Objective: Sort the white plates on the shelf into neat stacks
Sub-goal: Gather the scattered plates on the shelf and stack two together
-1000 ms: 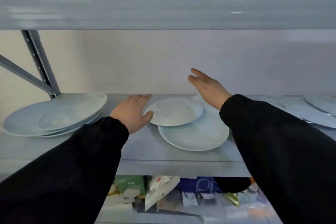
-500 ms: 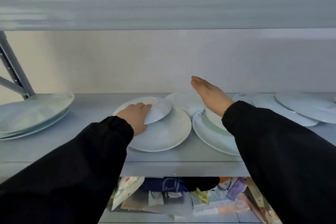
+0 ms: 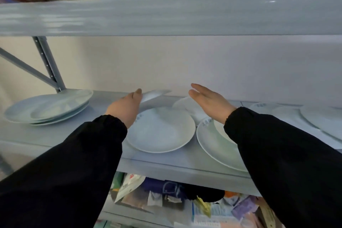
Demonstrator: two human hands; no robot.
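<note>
A stack of plates (image 3: 50, 106) is seen well to the left of the middle plate (image 3: 161, 129), on the same shelf (image 3: 55, 140), with a smaller plate lying tilted on top of it. Just left of and behind the middle plate, the left hand (image 3: 125, 106) is raised, and a small plate (image 3: 153, 94) is pinched at its rim by the thumb; the fingers beneath are hidden. This small plate is held tilted, clear of the shelf, above the far edge of the middle plate. The middle plate itself lies flat and alone. Behind it to the right, another plate (image 3: 183, 104) is partly covered by the right hand (image 3: 209, 102), which is held flat in the air, fingers straight and together, grasping nothing. Just right of the middle plate, a large plate (image 3: 212, 144) is found under the right sleeve, and further overlapping plates (image 3: 322, 120) are spread well to the right.
</note>
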